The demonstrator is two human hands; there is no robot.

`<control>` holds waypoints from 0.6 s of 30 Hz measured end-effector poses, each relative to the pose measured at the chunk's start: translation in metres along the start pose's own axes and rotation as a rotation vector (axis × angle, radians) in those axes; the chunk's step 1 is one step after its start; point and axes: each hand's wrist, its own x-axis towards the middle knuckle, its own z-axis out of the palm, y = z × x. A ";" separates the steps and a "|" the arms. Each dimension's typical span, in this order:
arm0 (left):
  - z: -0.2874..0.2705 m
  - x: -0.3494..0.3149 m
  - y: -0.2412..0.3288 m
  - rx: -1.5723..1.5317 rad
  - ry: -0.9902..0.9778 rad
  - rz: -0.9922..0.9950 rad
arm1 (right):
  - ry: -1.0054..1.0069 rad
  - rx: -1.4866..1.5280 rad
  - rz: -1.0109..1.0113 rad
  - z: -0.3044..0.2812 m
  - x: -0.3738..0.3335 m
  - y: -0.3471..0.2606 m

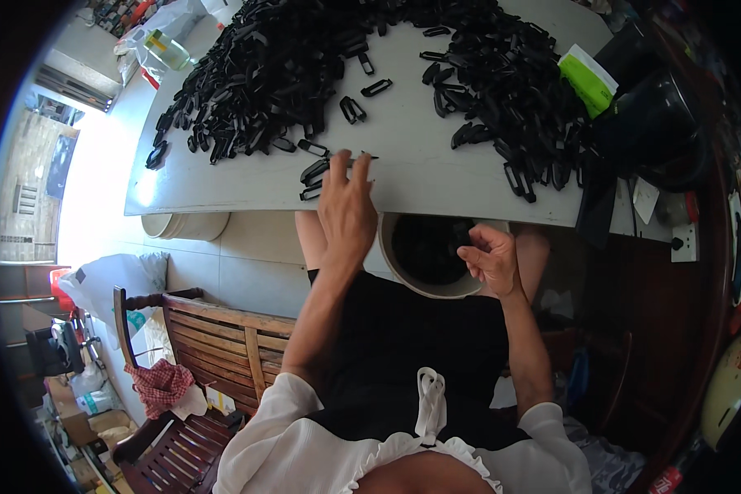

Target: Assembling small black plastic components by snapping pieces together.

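Note:
My left hand [347,206] is over the near edge of the table, its fingers stretched out and slightly apart. Beside and partly under those fingers lie a few small black plastic frame-shaped pieces [311,193]; a thin dark sliver shows by the fingertips. My right hand [494,260] is closed, thumb and fingers drawn together, above the right rim of a pale bucket [393,270] between my knees. Whatever its fingers may hold is hidden against the dark inside. Dark contents fill the bucket, too dim to make out singly.
Large heaps of black pieces [263,90] cover the left and back of the white table [420,177]; another heap [502,107] lies at the right. A green and white packet [589,80] stands by a black container [654,123]. A wooden bench [214,333] is at my left.

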 end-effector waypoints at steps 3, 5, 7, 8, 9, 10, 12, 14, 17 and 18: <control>0.007 0.015 -0.023 0.165 -0.017 0.050 | 0.041 -0.241 0.052 -0.003 -0.007 0.017; 0.015 0.021 -0.026 0.177 -0.121 0.090 | 0.044 -0.427 0.050 -0.008 -0.007 0.032; 0.022 0.027 -0.027 0.160 -0.082 0.137 | -0.010 -0.742 0.137 -0.009 -0.004 0.036; 0.024 0.028 -0.027 0.148 -0.048 0.181 | -0.048 -0.917 0.122 -0.004 -0.005 0.035; 0.027 0.028 -0.028 0.150 -0.045 0.181 | -0.087 -1.092 0.105 0.001 -0.006 0.031; 0.029 0.029 -0.027 0.140 -0.061 0.192 | -0.132 -1.097 0.170 0.004 -0.006 0.023; 0.033 0.027 -0.022 0.163 -0.091 0.224 | -0.135 -0.940 0.155 0.010 -0.001 0.009; 0.040 0.020 -0.005 0.101 -0.103 0.314 | -0.060 -0.733 0.070 0.009 0.002 0.000; 0.041 -0.001 0.021 -0.041 -0.183 0.455 | 0.121 -0.677 -0.076 0.008 0.007 -0.018; 0.040 -0.010 0.028 -0.057 -0.207 0.476 | 0.175 -0.685 -0.100 0.005 0.008 -0.023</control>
